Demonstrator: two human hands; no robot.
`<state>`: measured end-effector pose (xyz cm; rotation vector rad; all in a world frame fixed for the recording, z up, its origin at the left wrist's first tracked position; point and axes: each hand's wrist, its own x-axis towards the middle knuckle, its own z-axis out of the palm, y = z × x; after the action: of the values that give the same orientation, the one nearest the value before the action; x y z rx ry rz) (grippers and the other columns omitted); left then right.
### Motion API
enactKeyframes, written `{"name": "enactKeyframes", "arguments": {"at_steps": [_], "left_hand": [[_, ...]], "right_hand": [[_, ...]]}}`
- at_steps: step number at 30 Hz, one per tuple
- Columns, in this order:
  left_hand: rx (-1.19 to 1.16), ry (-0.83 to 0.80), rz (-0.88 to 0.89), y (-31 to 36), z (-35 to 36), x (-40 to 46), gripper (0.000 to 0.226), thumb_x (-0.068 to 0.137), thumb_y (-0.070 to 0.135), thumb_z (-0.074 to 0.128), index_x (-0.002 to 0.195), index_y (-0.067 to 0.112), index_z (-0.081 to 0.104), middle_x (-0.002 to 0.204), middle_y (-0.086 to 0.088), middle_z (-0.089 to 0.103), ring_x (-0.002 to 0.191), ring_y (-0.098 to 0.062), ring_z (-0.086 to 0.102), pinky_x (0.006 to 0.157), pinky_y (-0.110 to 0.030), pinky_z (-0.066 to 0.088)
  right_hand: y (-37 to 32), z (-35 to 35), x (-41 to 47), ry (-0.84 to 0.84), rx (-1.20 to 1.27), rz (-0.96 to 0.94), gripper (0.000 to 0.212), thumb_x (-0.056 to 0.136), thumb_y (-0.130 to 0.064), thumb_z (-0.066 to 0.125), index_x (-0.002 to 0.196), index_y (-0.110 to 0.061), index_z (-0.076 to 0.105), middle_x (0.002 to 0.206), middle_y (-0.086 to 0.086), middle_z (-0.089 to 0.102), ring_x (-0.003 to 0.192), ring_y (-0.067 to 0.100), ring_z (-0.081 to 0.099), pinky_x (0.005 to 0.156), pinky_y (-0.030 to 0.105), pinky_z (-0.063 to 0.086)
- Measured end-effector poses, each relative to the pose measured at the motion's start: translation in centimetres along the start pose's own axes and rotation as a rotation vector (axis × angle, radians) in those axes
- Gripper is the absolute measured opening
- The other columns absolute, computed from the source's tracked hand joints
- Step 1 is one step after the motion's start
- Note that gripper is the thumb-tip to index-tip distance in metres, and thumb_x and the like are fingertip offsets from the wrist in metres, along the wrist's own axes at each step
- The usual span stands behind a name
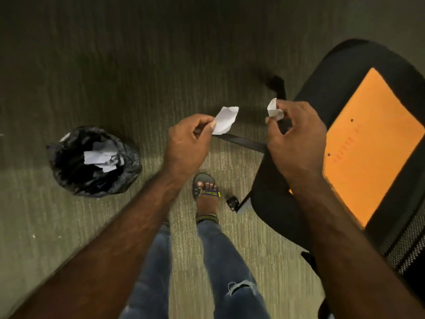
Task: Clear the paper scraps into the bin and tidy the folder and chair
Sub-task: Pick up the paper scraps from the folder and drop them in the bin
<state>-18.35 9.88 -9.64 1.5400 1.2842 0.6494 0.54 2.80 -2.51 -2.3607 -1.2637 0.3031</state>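
My left hand (187, 140) pinches a flat white paper scrap (225, 120) between thumb and fingers, held above the carpet. My right hand (296, 137) grips a crumpled white paper scrap (274, 109) at its fingertips, just left of the chair. The bin (92, 162), lined with a black bag, stands on the floor at the left with white paper scraps (101, 157) inside. An orange folder (370, 146) lies flat on the seat of the black office chair (273, 201) at the right.
Greenish ribbed carpet (138, 77) covers the floor. The chair's base legs and a castor (232, 202) stick out near my sandalled foot (207, 194). My legs in blue jeans stand between bin and chair.
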Motion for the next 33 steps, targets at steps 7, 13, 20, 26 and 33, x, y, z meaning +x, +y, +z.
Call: {"name": "enactKeyframes", "arguments": {"at_steps": [7,13,20,26,33], "left_hand": [[0.061,0.174,-0.175,-7.2,-8.0,-3.5,0.011,0.096,0.013,0.072,0.105,0.009,0.078,0.088,0.005,0.073,0.073,0.009,0.066,0.074,-0.008,0.052],[0.150,0.315,-0.345,-13.2,-15.4,-6.2,0.015,0.096,0.019,0.071,0.104,0.008,0.078,0.088,-0.006,0.077,0.080,-0.020,0.074,0.081,-0.033,0.060],[0.129,0.420,-0.503,-18.1,-20.1,-8.2,0.023,0.093,0.032,0.065,0.098,0.012,0.076,0.079,-0.004,0.074,0.075,-0.028,0.076,0.076,-0.049,0.064],[0.073,0.473,-0.577,-19.8,-21.3,-8.7,0.016,0.095,0.024,0.066,0.098,0.011,0.075,0.078,-0.006,0.073,0.076,-0.032,0.076,0.075,-0.053,0.063],[0.083,0.591,-0.649,-21.3,-22.8,-8.5,0.019,0.097,0.020,0.064,0.104,0.007,0.075,0.088,-0.013,0.077,0.077,-0.026,0.073,0.072,-0.037,0.061]], "right_hand": [[-6.5,7.0,-2.3,-0.224,0.016,-0.129,0.030,0.091,-0.013,0.073,0.121,-0.011,0.076,0.115,0.007,0.074,0.107,0.024,0.071,0.094,0.038,0.056],[-12.6,13.3,-5.4,-0.417,0.039,-0.197,0.034,0.094,-0.020,0.074,0.127,-0.015,0.074,0.116,0.003,0.073,0.107,0.022,0.069,0.093,0.038,0.056],[-18.0,19.4,-8.6,-0.606,0.034,-0.246,0.035,0.094,-0.022,0.073,0.129,-0.017,0.073,0.122,0.003,0.072,0.113,0.023,0.067,0.097,0.032,0.050],[-20.8,23.0,-10.1,-0.706,-0.003,-0.268,0.038,0.095,-0.025,0.071,0.133,-0.019,0.071,0.125,0.005,0.072,0.115,0.026,0.067,0.096,0.033,0.050],[-23.6,26.5,-11.4,-0.767,0.011,-0.244,0.050,0.093,-0.029,0.074,0.142,-0.020,0.064,0.132,0.005,0.071,0.123,0.025,0.066,0.101,0.033,0.051]]}}
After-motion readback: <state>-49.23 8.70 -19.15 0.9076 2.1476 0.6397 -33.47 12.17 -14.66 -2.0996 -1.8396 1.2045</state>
